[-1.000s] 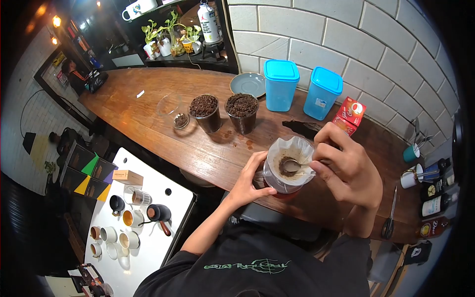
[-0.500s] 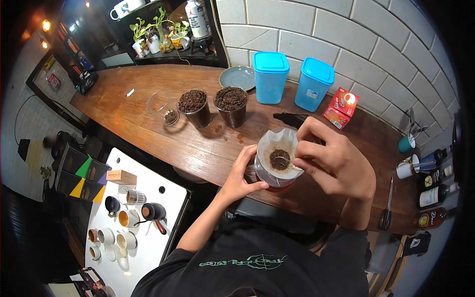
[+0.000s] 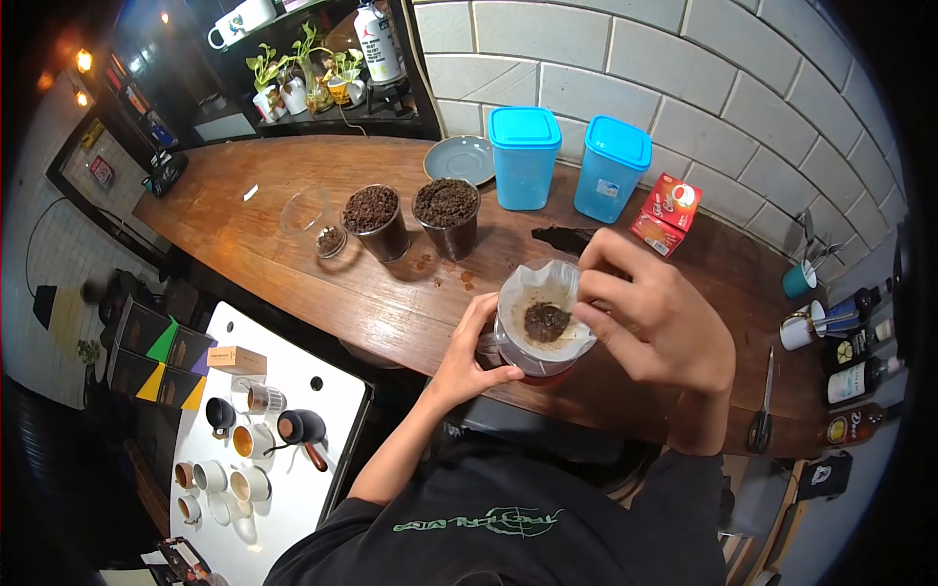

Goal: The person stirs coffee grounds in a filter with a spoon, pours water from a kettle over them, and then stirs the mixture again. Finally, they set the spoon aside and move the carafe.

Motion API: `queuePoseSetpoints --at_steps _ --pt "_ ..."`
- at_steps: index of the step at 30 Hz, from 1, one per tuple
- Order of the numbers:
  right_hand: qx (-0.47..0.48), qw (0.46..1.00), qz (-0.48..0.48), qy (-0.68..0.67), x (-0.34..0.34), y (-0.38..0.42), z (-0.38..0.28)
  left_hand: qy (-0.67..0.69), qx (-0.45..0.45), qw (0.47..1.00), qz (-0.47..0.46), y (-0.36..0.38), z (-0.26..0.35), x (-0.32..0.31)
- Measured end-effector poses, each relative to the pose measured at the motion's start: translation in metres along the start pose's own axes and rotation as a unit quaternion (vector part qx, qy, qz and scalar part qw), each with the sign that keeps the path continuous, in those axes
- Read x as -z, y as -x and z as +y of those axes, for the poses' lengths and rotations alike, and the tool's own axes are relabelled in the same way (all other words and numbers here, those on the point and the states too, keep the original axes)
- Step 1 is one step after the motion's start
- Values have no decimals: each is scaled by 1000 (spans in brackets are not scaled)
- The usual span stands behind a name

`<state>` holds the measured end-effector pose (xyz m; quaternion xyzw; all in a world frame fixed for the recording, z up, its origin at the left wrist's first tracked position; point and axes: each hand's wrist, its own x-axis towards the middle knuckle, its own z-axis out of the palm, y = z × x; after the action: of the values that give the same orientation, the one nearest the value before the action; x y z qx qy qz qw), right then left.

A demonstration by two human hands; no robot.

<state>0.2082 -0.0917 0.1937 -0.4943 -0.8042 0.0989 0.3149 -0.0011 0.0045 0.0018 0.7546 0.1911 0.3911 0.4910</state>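
Filter cup steadied, grounds worked in.
Cup (image 3: 532, 352) is gripped by left hand (image 3: 467, 354) for steadiness; right hand (image 3: 657, 317) is pinched over filter (image 3: 543, 311) (held thing hidden).

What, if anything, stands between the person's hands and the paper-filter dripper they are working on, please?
Nothing visible does. The left hand already grips the side of the dripper, and the right hand reaches over its open rim, above the wet coffee grounds inside.

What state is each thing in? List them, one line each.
Paper filter: open in the dripper, dark grounds inside.
Left hand: gripping the dripper's side.
Right hand: fingers over the filter rim.
Two dark cups: heaped full.
Two blue containers: lids on.
Saucer: bare.
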Motion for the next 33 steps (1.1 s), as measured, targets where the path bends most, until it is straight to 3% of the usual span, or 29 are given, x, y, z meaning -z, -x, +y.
queuePoseSetpoints --at_steps 7,10,18,24,28,33 --pt "33 998 50 -29 7 -1 -3 15 -1 1000 1 1 -2 -1" --pt "26 998 10 -51 2 -3 -2 -22 -11 1000 -3 -1 1 1" --pt "11 998 16 -53 -2 -4 3 -33 -5 999 -9 -1 2 3" --pt "19 997 79 -14 0 -5 -3 -9 1 1000 4 0 -2 0" --pt "25 994 66 -82 -3 -6 -8 -5 1 1000 5 0 -4 0" --pt "11 999 41 -9 -12 -4 -3 4 1 1000 6 0 -2 -1"
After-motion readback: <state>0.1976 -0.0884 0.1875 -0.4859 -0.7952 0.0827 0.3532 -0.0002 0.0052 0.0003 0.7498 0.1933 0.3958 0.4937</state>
